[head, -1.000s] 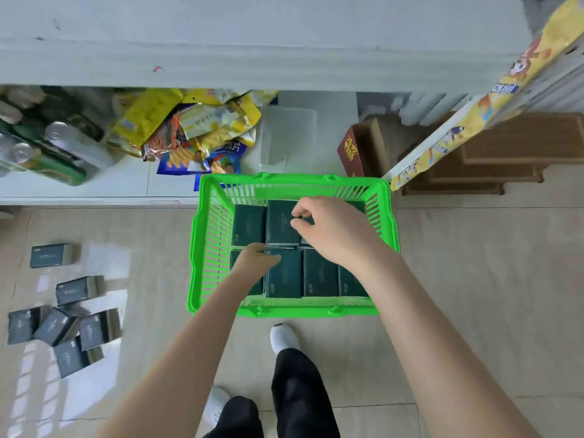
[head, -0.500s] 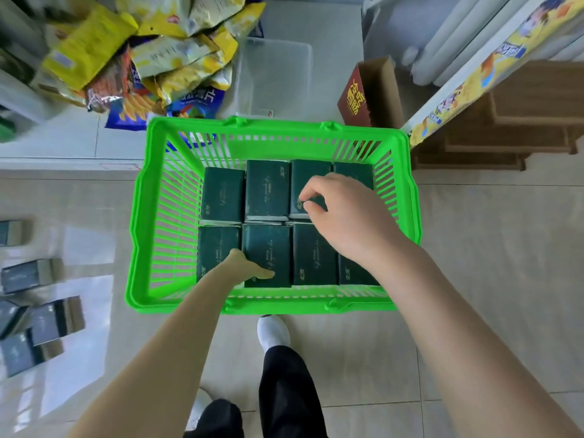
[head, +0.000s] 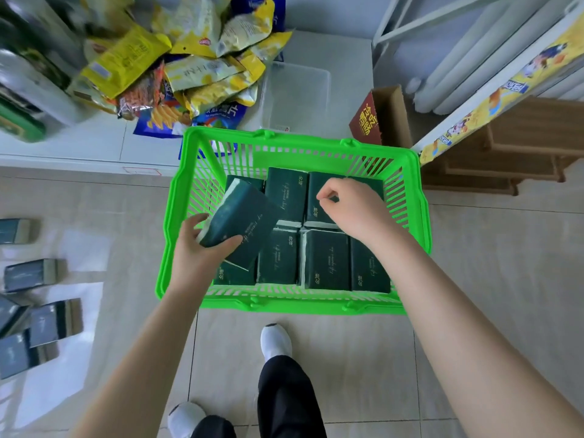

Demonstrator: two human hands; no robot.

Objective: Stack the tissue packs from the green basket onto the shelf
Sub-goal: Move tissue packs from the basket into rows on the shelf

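The green basket point(head: 414, 216) stands on the tiled floor in front of the low white shelf point(head: 79, 147). Several dark green tissue packs point(head: 325, 260) lie flat in it in two rows. My left hand point(head: 199, 251) grips one tissue pack point(head: 243, 222) by its near end and holds it tilted above the basket's left side. My right hand point(head: 354, 213) hovers over the back right packs with fingers curled, thumb and forefinger close to a pack's edge; whether they pinch it is unclear.
Snack bags point(head: 189, 64) are piled on the shelf beside a clear plastic box point(head: 297, 96). More dark packs point(head: 38, 305) lie scattered on the floor at the left. A brown carton point(head: 379, 118) and a wooden pallet point(head: 518, 147) sit at the right. My feet point(head: 275, 343) are below the basket.
My left hand has lifted a pack out of the front left of the basket and tilted it up. The camera has moved closer to the basket. My right hand stays over the back packs.
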